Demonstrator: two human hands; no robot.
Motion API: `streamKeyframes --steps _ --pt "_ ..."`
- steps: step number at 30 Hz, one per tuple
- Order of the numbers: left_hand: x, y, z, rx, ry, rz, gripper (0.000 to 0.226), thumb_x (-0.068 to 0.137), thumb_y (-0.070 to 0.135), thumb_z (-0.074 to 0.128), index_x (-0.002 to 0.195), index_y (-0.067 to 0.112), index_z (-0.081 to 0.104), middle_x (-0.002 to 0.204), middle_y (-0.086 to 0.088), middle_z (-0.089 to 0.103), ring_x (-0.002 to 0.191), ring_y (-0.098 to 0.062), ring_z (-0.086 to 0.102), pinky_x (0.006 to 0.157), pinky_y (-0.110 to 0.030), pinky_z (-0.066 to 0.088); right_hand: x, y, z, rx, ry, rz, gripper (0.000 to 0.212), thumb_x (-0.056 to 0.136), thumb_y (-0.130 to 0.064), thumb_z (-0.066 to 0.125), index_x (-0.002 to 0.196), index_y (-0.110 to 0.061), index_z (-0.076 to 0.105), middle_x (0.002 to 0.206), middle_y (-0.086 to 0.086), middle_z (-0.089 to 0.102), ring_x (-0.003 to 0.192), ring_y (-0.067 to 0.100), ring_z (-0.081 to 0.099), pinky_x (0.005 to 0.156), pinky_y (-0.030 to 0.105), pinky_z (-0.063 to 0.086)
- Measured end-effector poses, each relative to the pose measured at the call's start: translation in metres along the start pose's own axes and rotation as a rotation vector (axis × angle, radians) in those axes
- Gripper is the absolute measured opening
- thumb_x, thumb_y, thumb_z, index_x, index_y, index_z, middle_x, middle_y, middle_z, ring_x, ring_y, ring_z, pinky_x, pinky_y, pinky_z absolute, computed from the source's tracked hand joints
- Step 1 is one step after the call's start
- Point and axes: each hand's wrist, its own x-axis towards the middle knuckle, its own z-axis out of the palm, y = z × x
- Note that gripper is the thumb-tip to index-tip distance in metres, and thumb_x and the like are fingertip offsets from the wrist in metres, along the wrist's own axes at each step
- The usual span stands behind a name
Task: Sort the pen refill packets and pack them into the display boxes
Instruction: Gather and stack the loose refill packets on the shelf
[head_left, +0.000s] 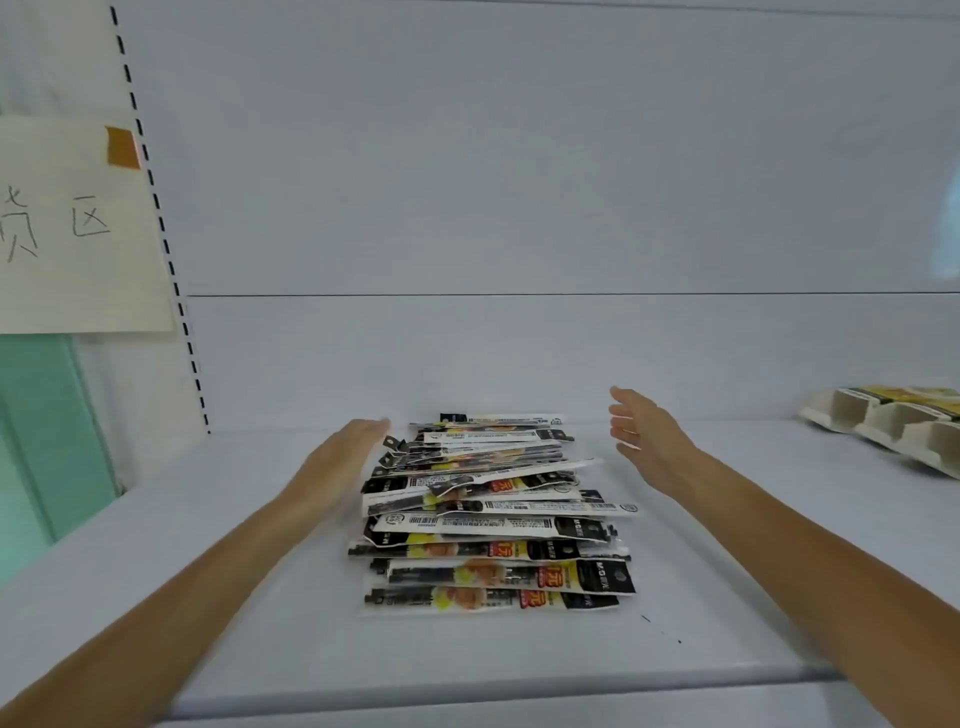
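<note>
A loose pile of pen refill packets (493, 514), long and narrow with black, white and yellow print, lies crosswise on the white shelf (208, 597). My left hand (345, 454) is flat and blurred at the pile's left side, fingers stretched toward the far packets. My right hand (647, 441) hovers open to the right of the pile, palm facing it, fingers spread, a short gap from the packets. Neither hand holds anything. Cardboard display boxes (893, 431) with open compartments lie at the far right of the shelf.
The shelf's white back panel (519, 208) rises behind the pile. A paper sign (78, 223) with handwritten characters, taped with an orange strip, hangs at the left beside a slotted upright. The shelf's front edge (467, 691) runs below the pile.
</note>
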Motion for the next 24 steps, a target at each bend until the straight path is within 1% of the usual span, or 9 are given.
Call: streamKeyframes --steps 2,4,5,7,12,16,19,22,24 --pt "0.020 -0.009 -0.007 -0.383 0.031 -0.201 0.050 0.097 0.046 0.032 0.131 0.013 0.046 0.143 -0.012 0.038 0.131 -0.027 0.037 0.107 -0.038 0.029 0.011 0.004 0.011 -0.027 0.020 0.018 0.045 0.093 -0.037 0.049 0.128 -0.008 0.043 0.119 0.006 0.045 0.111 0.024 0.042 0.105 0.035 0.030" --pt "0.035 -0.013 -0.008 -0.519 0.116 -0.244 0.054 0.097 0.047 0.030 0.133 0.009 0.044 0.145 -0.015 0.035 0.133 -0.029 0.035 0.110 -0.039 0.026 0.022 0.007 0.022 -0.141 0.057 0.016 0.060 0.095 -0.042 0.044 0.140 -0.004 0.034 0.144 0.011 0.037 0.132 0.030 0.036 0.111 0.041 0.025" --pt "0.041 -0.013 -0.006 -0.534 0.157 -0.237 0.055 0.098 0.046 0.029 0.135 0.009 0.042 0.146 -0.014 0.034 0.135 -0.028 0.033 0.111 -0.039 0.024 0.026 0.009 0.028 -0.188 0.074 0.006 0.063 0.095 -0.044 0.041 0.142 -0.002 0.031 0.148 0.014 0.032 0.135 0.032 0.032 0.111 0.043 0.023" --pt "0.049 -0.010 0.003 -0.567 0.192 -0.226 0.055 0.099 0.045 0.026 0.138 0.009 0.039 0.148 -0.013 0.032 0.137 -0.026 0.030 0.113 -0.038 0.020 0.033 0.012 0.038 -0.237 0.087 0.012 0.064 0.096 -0.048 0.037 0.143 -0.005 0.029 0.150 0.012 0.031 0.136 0.031 0.030 0.110 0.043 0.024" --pt "0.060 0.005 0.025 -0.516 0.100 -0.244 0.057 0.099 0.044 0.022 0.141 0.008 0.033 0.153 -0.012 0.024 0.141 -0.025 0.021 0.113 -0.038 0.017 0.049 0.014 0.071 -0.257 0.015 0.063 0.068 0.093 -0.051 0.040 0.144 -0.008 0.028 0.148 0.011 0.033 0.132 0.031 0.035 0.101 0.040 0.033" --pt "0.068 0.000 0.031 -0.375 0.059 -0.199 0.057 0.099 0.044 0.022 0.144 0.010 0.028 0.153 -0.007 0.025 0.141 -0.023 0.024 0.113 -0.038 0.016 0.056 0.020 0.096 -0.324 -0.043 0.048 0.068 0.090 -0.052 0.044 0.140 -0.005 0.036 0.142 0.014 0.042 0.127 0.031 0.042 0.103 0.040 0.033" --pt "0.069 -0.003 0.031 -0.377 0.041 -0.198 0.056 0.099 0.045 0.022 0.142 0.010 0.032 0.151 -0.009 0.030 0.138 -0.025 0.029 0.112 -0.035 0.019 0.056 0.019 0.099 -0.353 -0.058 0.035 0.066 0.092 -0.050 0.042 0.139 -0.005 0.036 0.142 0.014 0.041 0.128 0.031 0.041 0.102 0.039 0.034" --pt "0.066 -0.005 0.029 -0.419 0.047 -0.193 0.057 0.098 0.046 0.021 0.142 0.011 0.033 0.152 -0.012 0.026 0.140 -0.025 0.025 0.114 -0.038 0.016 0.048 0.009 0.086 -0.307 -0.055 0.021 0.065 0.094 -0.049 0.041 0.141 -0.005 0.033 0.146 0.012 0.037 0.132 0.029 0.037 0.108 0.042 0.029" --pt "0.058 -0.004 0.020 -0.430 0.064 -0.213 0.056 0.099 0.046 0.023 0.139 0.010 0.036 0.150 -0.014 0.028 0.138 -0.027 0.027 0.113 -0.038 0.019 0.035 0.002 0.067 -0.282 -0.072 0.004 0.063 0.095 -0.047 0.040 0.141 -0.005 0.034 0.146 0.010 0.037 0.132 0.026 0.036 0.112 0.041 0.026"
